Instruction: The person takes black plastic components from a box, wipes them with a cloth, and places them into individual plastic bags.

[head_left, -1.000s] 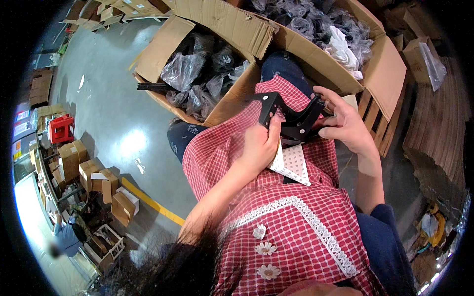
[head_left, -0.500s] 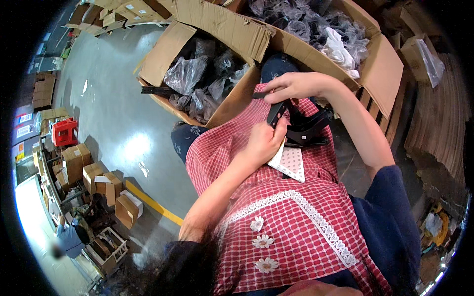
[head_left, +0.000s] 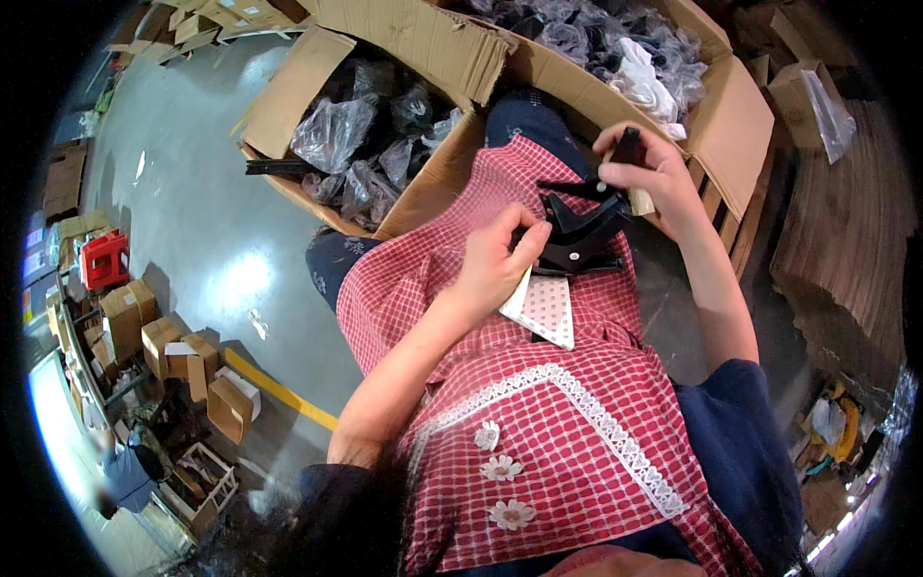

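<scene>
My right hand [head_left: 663, 178] is closed round a black angled part [head_left: 630, 146] above my right thigh. Below it, several dark, glossy curved parts [head_left: 586, 226] with small silver round studs lie in my lap, on the red checked apron [head_left: 404, 288]. At their left side, my left hand [head_left: 495, 255] is closed, thumb against the bent fingers; what is in the pinch, if anything, is too small to make out. Under that hand lies a pale patterned triangular piece [head_left: 548, 308], possibly a folded pad or pocket.
Ahead of my knees stands an open carton [head_left: 433, 183] with plastic-bagged black parts. Another large carton [head_left: 735, 144] of bagged parts stands at far right, by stacked flat cardboard [head_left: 846, 250]. A red plastic stool [head_left: 103, 260] and small cartons [head_left: 130, 313] are left.
My right hand has moved right and toward me, its black part now turned upright. My left hand has shifted slightly left, and the part that stuck up from it no longer shows there.
</scene>
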`<action>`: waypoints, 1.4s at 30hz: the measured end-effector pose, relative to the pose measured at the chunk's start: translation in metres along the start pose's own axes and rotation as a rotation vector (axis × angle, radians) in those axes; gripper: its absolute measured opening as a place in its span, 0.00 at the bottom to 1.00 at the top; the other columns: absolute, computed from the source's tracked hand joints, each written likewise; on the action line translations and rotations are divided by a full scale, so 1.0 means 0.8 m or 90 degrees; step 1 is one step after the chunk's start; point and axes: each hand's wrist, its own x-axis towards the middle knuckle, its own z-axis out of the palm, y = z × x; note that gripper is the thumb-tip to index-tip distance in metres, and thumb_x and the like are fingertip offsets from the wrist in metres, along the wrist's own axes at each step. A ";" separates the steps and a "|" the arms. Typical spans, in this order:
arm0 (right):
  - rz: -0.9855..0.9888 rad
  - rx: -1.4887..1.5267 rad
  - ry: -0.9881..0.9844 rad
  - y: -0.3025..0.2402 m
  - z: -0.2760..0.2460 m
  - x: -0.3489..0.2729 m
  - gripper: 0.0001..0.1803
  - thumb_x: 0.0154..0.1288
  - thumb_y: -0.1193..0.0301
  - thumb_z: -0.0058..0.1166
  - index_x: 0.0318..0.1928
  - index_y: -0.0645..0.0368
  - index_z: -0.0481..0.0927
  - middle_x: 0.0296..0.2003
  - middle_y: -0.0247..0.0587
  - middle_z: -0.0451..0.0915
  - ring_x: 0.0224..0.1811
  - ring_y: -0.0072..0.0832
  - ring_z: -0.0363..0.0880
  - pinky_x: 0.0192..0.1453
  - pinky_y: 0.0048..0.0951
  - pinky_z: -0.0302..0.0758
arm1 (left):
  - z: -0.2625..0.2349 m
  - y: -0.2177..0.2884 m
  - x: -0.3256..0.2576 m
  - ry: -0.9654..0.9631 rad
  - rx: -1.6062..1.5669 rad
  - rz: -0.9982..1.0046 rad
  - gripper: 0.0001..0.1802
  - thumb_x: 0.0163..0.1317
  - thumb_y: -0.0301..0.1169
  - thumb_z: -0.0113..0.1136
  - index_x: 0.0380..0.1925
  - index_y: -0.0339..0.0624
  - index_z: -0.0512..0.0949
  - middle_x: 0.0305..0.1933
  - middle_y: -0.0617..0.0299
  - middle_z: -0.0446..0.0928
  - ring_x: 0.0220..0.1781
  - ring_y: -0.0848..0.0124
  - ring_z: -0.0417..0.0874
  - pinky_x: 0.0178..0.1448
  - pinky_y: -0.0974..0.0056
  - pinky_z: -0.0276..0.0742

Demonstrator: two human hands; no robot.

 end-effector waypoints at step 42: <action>-0.327 -0.254 -0.034 0.071 0.074 -0.075 0.17 0.46 0.72 0.70 0.39 0.63 0.85 0.44 0.48 0.82 0.44 0.40 0.84 0.47 0.35 0.80 | 0.017 0.116 0.359 0.351 -0.361 0.164 0.21 0.71 0.41 0.48 0.31 0.35 0.81 0.33 0.57 0.82 0.34 0.64 0.78 0.46 0.59 0.73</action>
